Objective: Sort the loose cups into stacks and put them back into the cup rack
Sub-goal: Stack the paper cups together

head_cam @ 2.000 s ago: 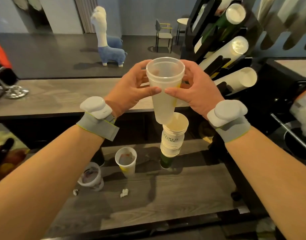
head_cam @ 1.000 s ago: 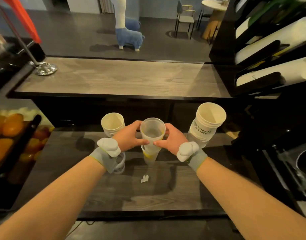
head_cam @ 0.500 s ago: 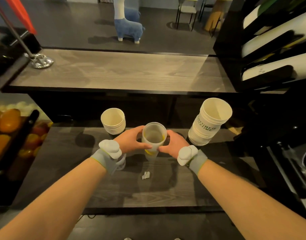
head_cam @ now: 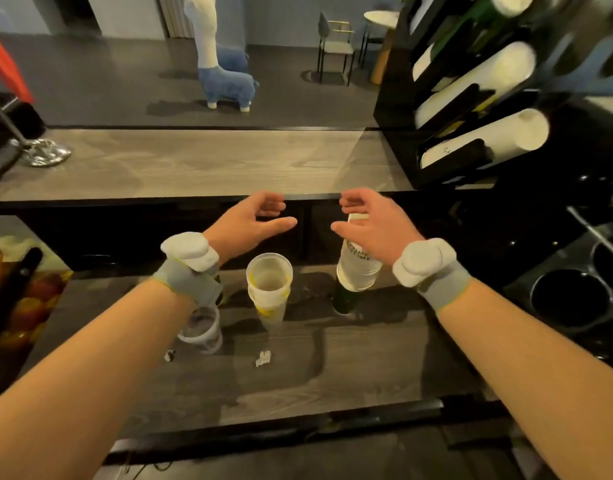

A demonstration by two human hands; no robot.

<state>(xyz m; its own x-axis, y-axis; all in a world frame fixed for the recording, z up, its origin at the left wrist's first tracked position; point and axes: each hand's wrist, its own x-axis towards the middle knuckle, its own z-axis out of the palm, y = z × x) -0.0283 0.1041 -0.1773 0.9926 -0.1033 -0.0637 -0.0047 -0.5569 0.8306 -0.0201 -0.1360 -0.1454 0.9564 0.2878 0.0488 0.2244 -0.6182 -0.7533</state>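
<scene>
Hands hover empty above a dark wood-grain lower counter [head_cam: 350, 368]. The left hand [head_cam: 248, 225] and right hand [head_cam: 371, 226] face each other, fingers curled wide, gripping nothing. Between and below them, toward six o'clock, stands the short stack of clear plastic cups [head_cam: 268, 289], upright, mouth up, long axis vertical; both hands look about equally near it. At four o'clock from that stack, partly behind the right hand, leans a tall stack of white paper cups with dark lettering [head_cam: 357, 268], seemingly set over a dark green bottle-like base. At eight o'clock, under the left wrist, sits a single clear cup with pale residue [head_cam: 201, 329]. Small white crumpled scraps [head_cam: 263, 358] lie at six o'clock. The black cup rack holding long white cup columns [head_cam: 471, 109] stands at two o'clock on the raised bar top [head_cam: 194, 164]. Nothing blocks a straight lift; the leaning paper stack crowds the path rackward.
</scene>
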